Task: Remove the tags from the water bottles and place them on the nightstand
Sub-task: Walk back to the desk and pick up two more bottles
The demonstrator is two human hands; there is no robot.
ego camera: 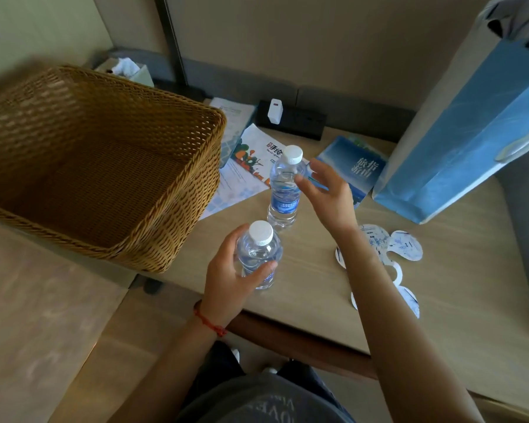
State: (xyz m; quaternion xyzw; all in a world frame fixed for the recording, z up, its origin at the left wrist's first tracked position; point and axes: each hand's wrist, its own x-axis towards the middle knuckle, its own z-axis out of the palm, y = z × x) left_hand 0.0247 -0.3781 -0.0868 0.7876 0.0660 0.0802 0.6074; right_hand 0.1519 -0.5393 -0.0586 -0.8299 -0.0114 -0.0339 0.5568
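Two clear water bottles with white caps and blue labels stand on the light wooden nightstand (312,288). My left hand (229,273) grips the near bottle (258,254) around its body, close to the front edge. Behind it stands the far bottle (284,187); my right hand (324,187) is beside it with fingers spread, the thumb touching its shoulder. Neither bottle has a tag on its neck. Several white paper tags (400,248) with blue print lie flat on the nightstand to the right, partly hidden by my right forearm.
A large empty wicker basket (83,166) fills the left side. Leaflets (251,166) and a blue booklet (351,166) lie at the back, by a black socket strip with a white charger (275,111). A tall blue paper bag (471,126) stands at the right.
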